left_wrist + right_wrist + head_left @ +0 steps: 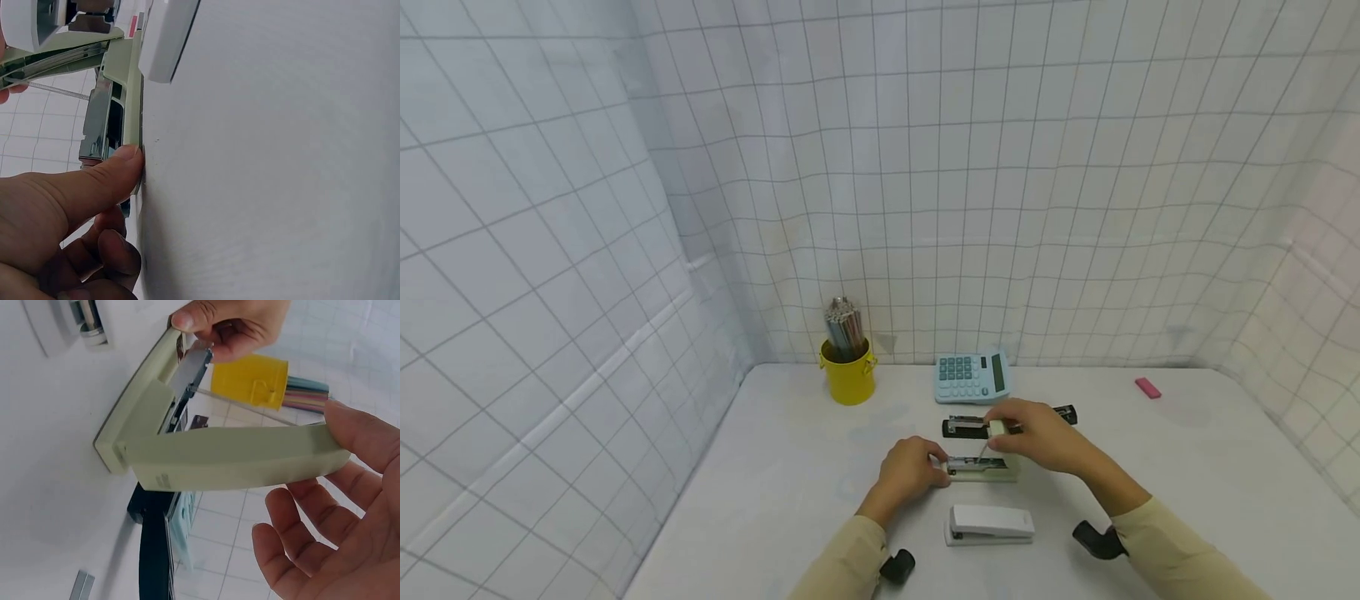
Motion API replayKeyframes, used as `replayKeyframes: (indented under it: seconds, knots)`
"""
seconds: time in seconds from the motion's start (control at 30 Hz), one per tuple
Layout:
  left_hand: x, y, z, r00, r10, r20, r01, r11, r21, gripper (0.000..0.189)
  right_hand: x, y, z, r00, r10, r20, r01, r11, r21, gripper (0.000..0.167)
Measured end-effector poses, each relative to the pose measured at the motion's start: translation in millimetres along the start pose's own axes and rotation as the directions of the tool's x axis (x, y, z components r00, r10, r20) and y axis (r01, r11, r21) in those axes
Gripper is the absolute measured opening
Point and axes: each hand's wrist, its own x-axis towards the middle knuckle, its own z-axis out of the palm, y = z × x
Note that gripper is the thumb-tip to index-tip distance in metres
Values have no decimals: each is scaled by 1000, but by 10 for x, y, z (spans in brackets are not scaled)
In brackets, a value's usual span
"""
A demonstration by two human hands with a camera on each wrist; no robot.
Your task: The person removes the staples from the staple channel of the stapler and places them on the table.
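Observation:
A pale green stapler (981,477) lies opened on the table, its top arm (231,459) swung far up from the base. My left hand (910,471) holds the front end of the base, the thumb (115,172) along its side. With thumb and fingers my right hand (1037,433) grips the free end of the raised arm. A thin spring rod (59,90) stretches between that arm and the metal magazine (97,119). Whether staples lie in the magazine is too small to tell.
A white stapler (992,521) lies nearer me, closed. Behind the green one is an opened black stapler (966,432), partly covered by my right hand. Farther back stand a blue calculator (967,379) and a yellow bucket (850,383) of pencils (844,325). A pink block (1147,387) lies at right.

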Motion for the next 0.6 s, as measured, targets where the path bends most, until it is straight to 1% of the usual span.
replayKeyframes:
  seconds: [0.13,0.27,0.37,0.5,0.6]
  knots:
    - [-12,5,7,1000,-8,-5,8,1000,-11,23,-83,29,-89,1000,3,1,-3,1000,25,32]
    - [-18,7,16,1000,-10,-3,10,1000,-19,23,-155,68,-163,999,34,6,-34,997,69,32]
    - [-20,6,15,1000,-9,-4,9,1000,-14,23,-193,103,-210,999,51,2,-52,996,69,32]
    - [-20,7,-1,1000,-5,-11,5,1000,-9,23,-240,157,-265,999,42,-15,-42,998,52,34]
    - [-19,6,-4,1000,-3,-11,3,1000,-5,23,-287,203,-301,998,54,-29,-52,998,41,36]
